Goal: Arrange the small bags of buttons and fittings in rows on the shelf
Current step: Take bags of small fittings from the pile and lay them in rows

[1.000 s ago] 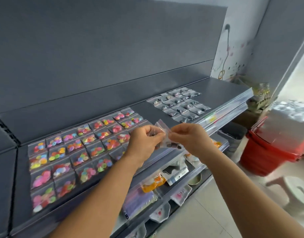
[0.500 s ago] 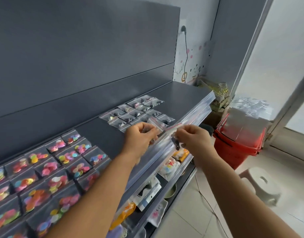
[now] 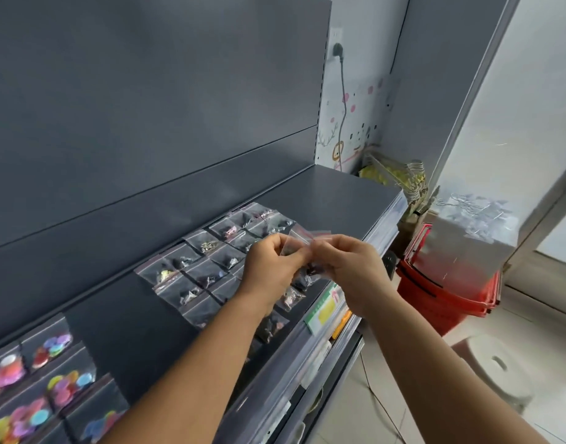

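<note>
My left hand (image 3: 273, 265) and my right hand (image 3: 345, 266) meet above the dark grey shelf (image 3: 332, 193) and pinch small clear zip bags (image 3: 302, 239) with red seal strips between them. Dark fittings show inside the held bags. Under my hands, clear bags of dark fittings (image 3: 208, 270) lie flat in rows on the shelf; my hands cover part of them. At the lower left, bags of bright coloured buttons (image 3: 48, 389) lie in rows on the same shelf.
The shelf's right end beyond the fittings bags is bare. Its front edge carries a price strip with a green and yellow label (image 3: 323, 310). Right of the shelf stand stacked red baskets (image 3: 441, 293) under plastic, a white stool (image 3: 496, 366), and wire hooks (image 3: 403, 177).
The view has swung right along the shelf, from the button bags to the fittings bags. My hands, still pinching the bags, have moved over the fittings rows.
</note>
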